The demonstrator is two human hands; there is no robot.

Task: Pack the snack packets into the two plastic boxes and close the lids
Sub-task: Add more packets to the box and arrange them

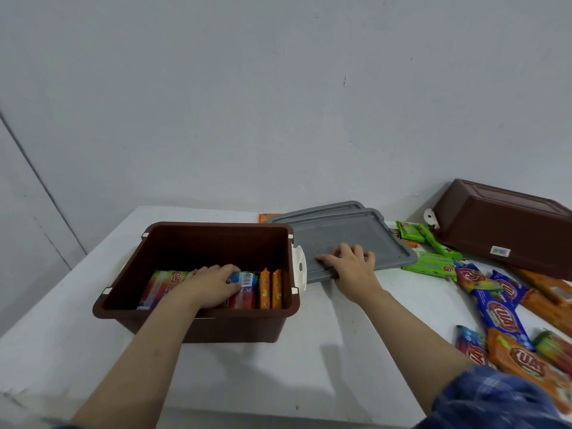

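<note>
Left hand (213, 284) inside open brown plastic box (198, 323), fingers curled round a multicolour snack packet (244, 289); right hand (348, 263) grips top grey plastic lid (356, 236) w/ fingers.

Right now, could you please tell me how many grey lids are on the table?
2. The top lid lies right of the open brown box, with the right hand resting on its near edge. The second lid lies under it, showing only along the far side.

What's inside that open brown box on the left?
The brown box holds snack packets standing on edge along its near side, and the left hand rests on them. Whatever lies beneath the hand is covered.
</note>
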